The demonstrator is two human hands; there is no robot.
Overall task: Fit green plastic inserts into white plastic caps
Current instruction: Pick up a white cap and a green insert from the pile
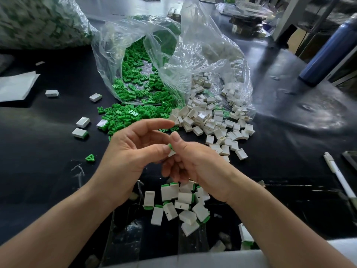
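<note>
Both hands meet mid-air over the table, just above the finished pile. The right hand has its fingers curled under one white cap, thumb upright. The left hand pinches the green insert at the cap's mouth with the thumb tip, index finger held out straight. I judge the insert is only partly seated, since green shows above the cap edge; how deep it sits is hidden by the thumbs. Risks: the insert goes in skewed and jams, because it's a wedge-like webbed piece and the cap is a thin-walled rectangular shell. Both are hard, glossy moulded plastic, so a thumb slip could shoot the part into the finished pile or off the near edge. A half-seated piece dropped there would pass as done. The stock of loose green inserts and loose white caps spills from crinkled clear bags, and the two heaps touch, so a blind grab may pick the wrong part. One stray insert lies apart on the left. The table surface looks dark, smooth and slick.
</note>
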